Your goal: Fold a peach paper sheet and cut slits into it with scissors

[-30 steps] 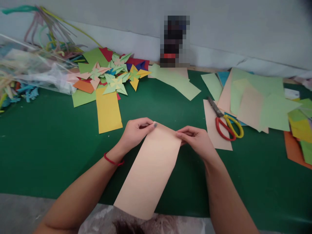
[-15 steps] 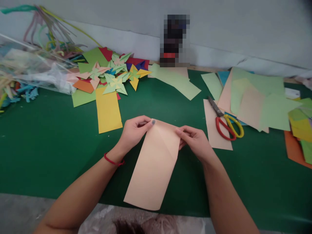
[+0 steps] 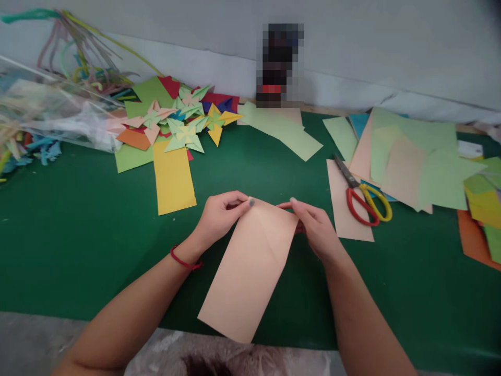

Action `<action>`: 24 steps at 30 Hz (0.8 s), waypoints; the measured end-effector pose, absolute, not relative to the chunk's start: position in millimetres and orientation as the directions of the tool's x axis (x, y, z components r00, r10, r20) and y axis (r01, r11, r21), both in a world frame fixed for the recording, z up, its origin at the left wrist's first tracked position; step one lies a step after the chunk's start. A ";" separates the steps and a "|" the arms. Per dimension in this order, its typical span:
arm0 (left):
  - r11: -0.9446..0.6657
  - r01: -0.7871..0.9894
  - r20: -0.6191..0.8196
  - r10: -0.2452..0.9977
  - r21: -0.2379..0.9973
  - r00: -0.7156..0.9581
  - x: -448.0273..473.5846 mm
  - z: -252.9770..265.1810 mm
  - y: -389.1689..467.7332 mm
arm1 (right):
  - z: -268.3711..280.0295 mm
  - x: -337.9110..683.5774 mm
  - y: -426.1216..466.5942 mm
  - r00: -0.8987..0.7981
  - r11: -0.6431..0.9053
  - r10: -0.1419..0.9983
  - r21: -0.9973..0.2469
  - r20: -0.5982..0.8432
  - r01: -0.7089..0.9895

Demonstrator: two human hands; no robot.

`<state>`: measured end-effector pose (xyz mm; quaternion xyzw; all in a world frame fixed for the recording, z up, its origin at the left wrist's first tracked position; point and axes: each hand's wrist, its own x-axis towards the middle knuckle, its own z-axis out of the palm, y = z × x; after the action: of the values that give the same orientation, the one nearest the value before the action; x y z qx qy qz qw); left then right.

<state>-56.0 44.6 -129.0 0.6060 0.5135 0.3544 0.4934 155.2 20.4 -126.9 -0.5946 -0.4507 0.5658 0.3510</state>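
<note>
Head view, peach sheet: compared with half a second ago, the peach sheet (image 3: 250, 277) has its lower edge running straighter, where it bowed before; a slanting crease (image 3: 269, 241) shows in its upper right part, as it did then.
Right hand: the right hand (image 3: 318, 230) has changed its hold; its thumb tip, earlier laid on the sheet, now stands up past the top edge, apart from the index fingertip. Other fingers reach behind the upper right corner; whether they pinch it, I cannot tell.
Left hand: the left hand (image 3: 219, 215) stays clamped on the upper left corner, thumb on top, a little lower and further right than before.
Sheet and hands: it spans between both hands at its top, its length slanting down toward the wearer, above the green surface (image 3: 97, 224).
Scissors: the scissors (image 3: 353, 182) lie unmoved beyond the right hand, partly over a pale pink paper (image 3: 344, 224).
Yellow paper: the yellow paper (image 3: 175, 180) lies beyond the left hand, unmoved.
</note>
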 end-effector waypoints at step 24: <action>0.014 0.272 -0.054 0.988 0.962 0.142 -54.4 -127.6 43.5 | -123.9 152.7 18.9 -0.163 -0.352 0.919 -0.933 -0.359 0.071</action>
<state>-54.4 43.5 -127.6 0.5905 0.5338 0.3799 0.4712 152.7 18.9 -123.9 -0.5470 -0.4525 0.6140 0.3450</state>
